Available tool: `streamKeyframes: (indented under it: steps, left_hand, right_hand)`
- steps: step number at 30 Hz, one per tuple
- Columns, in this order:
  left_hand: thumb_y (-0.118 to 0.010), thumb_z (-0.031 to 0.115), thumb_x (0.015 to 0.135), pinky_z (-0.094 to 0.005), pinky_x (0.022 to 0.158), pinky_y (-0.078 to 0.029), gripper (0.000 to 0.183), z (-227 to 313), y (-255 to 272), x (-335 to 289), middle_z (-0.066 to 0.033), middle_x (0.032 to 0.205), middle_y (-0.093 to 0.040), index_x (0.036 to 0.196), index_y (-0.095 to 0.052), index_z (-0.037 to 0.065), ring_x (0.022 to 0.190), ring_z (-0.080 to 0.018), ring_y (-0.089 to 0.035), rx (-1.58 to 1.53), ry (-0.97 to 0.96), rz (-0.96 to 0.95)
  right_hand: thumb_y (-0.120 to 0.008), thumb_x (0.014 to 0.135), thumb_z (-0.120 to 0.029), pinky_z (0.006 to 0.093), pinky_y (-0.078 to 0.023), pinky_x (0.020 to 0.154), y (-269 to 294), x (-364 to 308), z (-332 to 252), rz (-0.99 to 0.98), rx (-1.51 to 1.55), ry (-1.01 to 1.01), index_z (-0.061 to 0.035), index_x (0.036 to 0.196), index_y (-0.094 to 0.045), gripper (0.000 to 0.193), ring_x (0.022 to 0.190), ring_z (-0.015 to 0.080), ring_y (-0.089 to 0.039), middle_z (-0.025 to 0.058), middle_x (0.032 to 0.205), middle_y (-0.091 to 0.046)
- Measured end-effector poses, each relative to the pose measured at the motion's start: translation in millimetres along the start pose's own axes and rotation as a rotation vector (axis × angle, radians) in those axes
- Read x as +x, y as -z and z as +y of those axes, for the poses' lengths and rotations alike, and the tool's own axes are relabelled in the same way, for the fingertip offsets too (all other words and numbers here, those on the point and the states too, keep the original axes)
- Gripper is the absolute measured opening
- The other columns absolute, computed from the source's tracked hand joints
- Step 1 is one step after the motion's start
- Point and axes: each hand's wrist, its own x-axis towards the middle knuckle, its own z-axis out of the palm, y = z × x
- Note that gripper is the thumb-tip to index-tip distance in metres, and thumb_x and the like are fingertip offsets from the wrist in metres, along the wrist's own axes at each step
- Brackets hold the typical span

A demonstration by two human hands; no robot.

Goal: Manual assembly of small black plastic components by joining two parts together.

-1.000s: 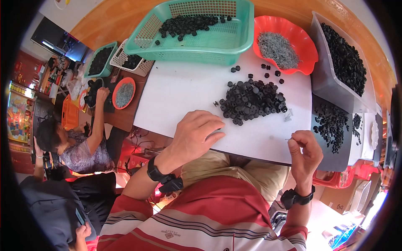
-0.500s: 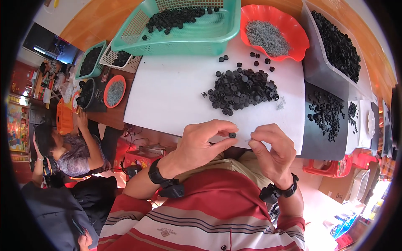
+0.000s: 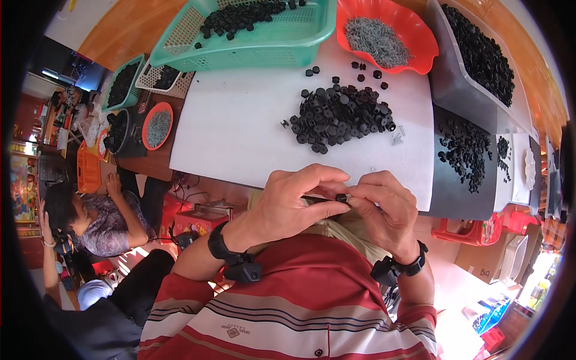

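Note:
My left hand (image 3: 294, 201) pinches a small round black plastic part (image 3: 341, 197) between thumb and index finger, above my lap at the table's near edge. Against it, the closed fingertips of my right hand (image 3: 387, 207) hold a thin silvery piece, mostly hidden by the fingers. Both hands meet at the part. Beyond them on the white table mat (image 3: 234, 126) lies a heap of similar black parts (image 3: 342, 117). A few thin silvery screws (image 3: 398, 137) lie beside the heap on its right.
Behind the heap are a green basket (image 3: 252, 58) with black pieces and a red scalloped bowl (image 3: 425, 57) of screws. A grey bin (image 3: 453, 99) of black parts stands right, near loose black pieces (image 3: 465, 153) on a dark mat. Another person (image 3: 111, 219) sits at left.
My hands have come together; the right fingertips have moved left and the silvery piece now meets the black part. The view has shifted slightly. The seated person's arm has moved.

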Motion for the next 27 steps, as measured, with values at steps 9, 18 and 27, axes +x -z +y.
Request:
streamKeyframes:
  steps: [9,18,27]
  left_hand:
    - [-0.086,0.001,0.079,-0.0286,0.081,-0.061,0.043,8,-1,1,-0.0098,0.096,-0.075,0.118,-0.067,0.001,0.090,-0.0165,-0.075,0.046,0.017,-0.025]
    - [-0.086,0.003,0.079,-0.0290,0.080,-0.061,0.041,13,-2,2,-0.0099,0.097,-0.076,0.116,-0.068,0.002,0.090,-0.0187,-0.076,0.105,0.031,-0.076]
    - [-0.082,-0.002,0.082,-0.0299,0.082,-0.061,0.034,9,-3,4,-0.0107,0.099,-0.076,0.112,-0.069,-0.001,0.090,-0.0179,-0.075,-0.102,0.130,-0.105]
  right_hand:
    - [-0.078,0.079,0.006,0.0333,-0.053,0.056,6,-3,0,-0.036,-0.092,0.049,-0.0034,0.100,-0.072,0.024,0.067,0.0245,-0.066,0.0106,0.091,-0.066]
    - [-0.077,0.072,0.009,0.0345,-0.055,0.053,13,-5,-4,-0.096,-0.171,0.085,-0.0033,0.102,-0.071,0.033,0.067,0.0251,-0.068,0.0103,0.094,-0.066]
    - [-0.078,0.073,0.007,0.0353,-0.056,0.055,16,-5,-4,-0.142,-0.158,0.104,-0.0021,0.105,-0.071,0.034,0.070,0.0259,-0.069,0.0100,0.096,-0.065]
